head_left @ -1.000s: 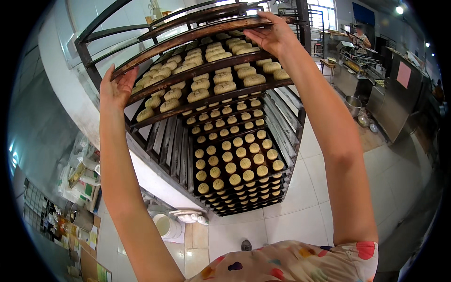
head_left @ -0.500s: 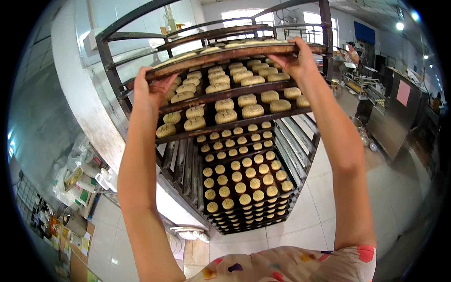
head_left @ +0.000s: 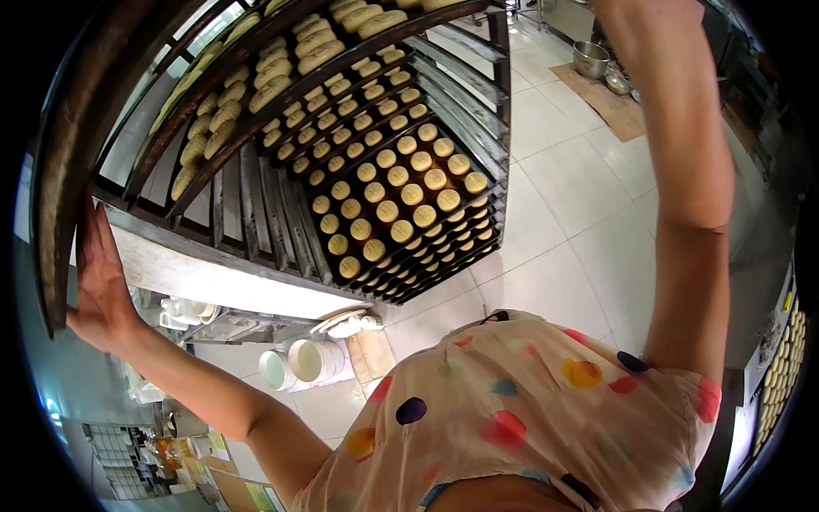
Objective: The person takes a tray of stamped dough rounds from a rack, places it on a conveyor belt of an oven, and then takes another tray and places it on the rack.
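Observation:
My left hand [head_left: 104, 286] is closed on the end of a dark baking tray [head_left: 58, 196], thumb at its edge and fingers against its underside. The tray looms close at the far left, tilted in the view; its top is hidden. My right forearm [head_left: 687, 119] reaches up past the upper edge, so that hand is out of sight. Beside the tray stands a dark metal rack [head_left: 499, 94] holding several trays. Round, stamped pale pastries [head_left: 386, 211] lie in rows on its lower trays, and more pastries [head_left: 271, 92] sit on the upper ones.
White buckets [head_left: 316, 360] stand on the tiled floor below the rack, near a low white wall [head_left: 196, 264]. A metal pot [head_left: 590, 60] sits on cardboard [head_left: 610, 107] at the upper right. More pale pieces [head_left: 781, 375] lie in rows at the right rim.
The held tray has come up and closer, from the rack's top level to the far left of the view. My arms have spread apart, and my right hand has left the picture. The view has swung.

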The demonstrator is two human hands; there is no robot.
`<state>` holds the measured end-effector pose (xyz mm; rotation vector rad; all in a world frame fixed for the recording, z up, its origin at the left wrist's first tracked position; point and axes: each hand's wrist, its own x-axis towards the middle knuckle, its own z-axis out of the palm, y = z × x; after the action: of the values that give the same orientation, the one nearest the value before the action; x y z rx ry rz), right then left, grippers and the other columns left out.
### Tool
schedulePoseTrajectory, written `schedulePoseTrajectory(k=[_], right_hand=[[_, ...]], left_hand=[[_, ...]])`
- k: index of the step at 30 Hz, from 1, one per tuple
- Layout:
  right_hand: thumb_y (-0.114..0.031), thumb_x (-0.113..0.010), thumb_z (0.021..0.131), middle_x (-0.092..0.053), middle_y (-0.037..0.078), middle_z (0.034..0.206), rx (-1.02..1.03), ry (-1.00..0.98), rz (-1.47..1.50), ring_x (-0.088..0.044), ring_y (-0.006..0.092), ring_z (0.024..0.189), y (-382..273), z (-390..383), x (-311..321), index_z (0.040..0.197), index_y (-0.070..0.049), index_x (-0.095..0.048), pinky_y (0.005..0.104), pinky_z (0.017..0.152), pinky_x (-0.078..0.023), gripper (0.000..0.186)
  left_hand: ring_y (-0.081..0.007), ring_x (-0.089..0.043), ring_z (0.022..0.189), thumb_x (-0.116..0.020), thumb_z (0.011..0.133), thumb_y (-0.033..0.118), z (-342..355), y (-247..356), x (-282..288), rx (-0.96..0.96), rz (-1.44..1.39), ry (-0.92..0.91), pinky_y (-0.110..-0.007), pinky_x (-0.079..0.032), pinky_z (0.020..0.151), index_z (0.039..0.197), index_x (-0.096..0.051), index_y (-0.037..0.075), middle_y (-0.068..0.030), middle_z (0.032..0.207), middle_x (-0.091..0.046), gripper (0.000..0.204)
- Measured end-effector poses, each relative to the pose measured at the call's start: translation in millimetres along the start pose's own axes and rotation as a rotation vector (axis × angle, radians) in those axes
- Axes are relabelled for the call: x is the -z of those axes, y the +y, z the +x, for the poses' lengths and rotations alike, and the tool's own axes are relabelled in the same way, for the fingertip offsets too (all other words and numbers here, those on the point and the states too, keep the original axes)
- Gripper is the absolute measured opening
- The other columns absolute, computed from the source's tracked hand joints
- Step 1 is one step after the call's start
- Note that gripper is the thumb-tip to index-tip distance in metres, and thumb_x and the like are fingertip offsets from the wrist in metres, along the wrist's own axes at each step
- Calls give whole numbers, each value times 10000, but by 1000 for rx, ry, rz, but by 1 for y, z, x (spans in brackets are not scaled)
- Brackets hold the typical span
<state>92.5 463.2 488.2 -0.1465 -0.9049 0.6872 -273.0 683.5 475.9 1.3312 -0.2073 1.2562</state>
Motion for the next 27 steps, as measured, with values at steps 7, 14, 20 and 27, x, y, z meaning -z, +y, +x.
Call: schedulePoseTrajectory(k=[7, 14, 20, 27], right_hand=[[-172, -531, 793, -563, 257, 1033, 10, -113, -88, -625, 324, 878, -8, -10, 55, 1061, 98, -474, 407, 744, -575, 385], [-254, -573, 766, -528, 172, 1181, -48, -7, -39, -523, 293, 1097, -48, -101, 97, 1169, -12, -484, 403, 846, -507, 478], [-204, -589, 698, -523, 125, 1220, 50, 347, -41, -487, 282, 1139, -94, -267, 85, 1236, -37, -448, 436, 1026, -341, 580], [-239, -585, 673, -517, 134, 1212, 8, 677, -166, -496, 306, 1117, -147, -485, 46, 1245, -40, -420, 435, 994, -378, 627]], left_hand=[[-308, -493, 1110, -510, 821, 380, -12, -10, 10, -150, 283, 657, -428, -361, 986, 1188, -478, 2, -188, 1178, -526, 528], [-286, -553, 1023, -493, 809, 376, -134, -12, -44, -118, 253, 762, -420, -446, 889, 1190, -482, 5, -156, 1137, -559, 532], [-284, -562, 1004, -488, 808, 373, -276, -10, -89, 158, 42, 656, -420, -459, 868, 1190, -482, 5, -151, 1128, -565, 531], [-281, -573, 982, -483, 806, 370, -415, 0, -120, 477, -183, 493, -419, -473, 842, 1190, -483, 6, -145, 1117, -571, 529]])
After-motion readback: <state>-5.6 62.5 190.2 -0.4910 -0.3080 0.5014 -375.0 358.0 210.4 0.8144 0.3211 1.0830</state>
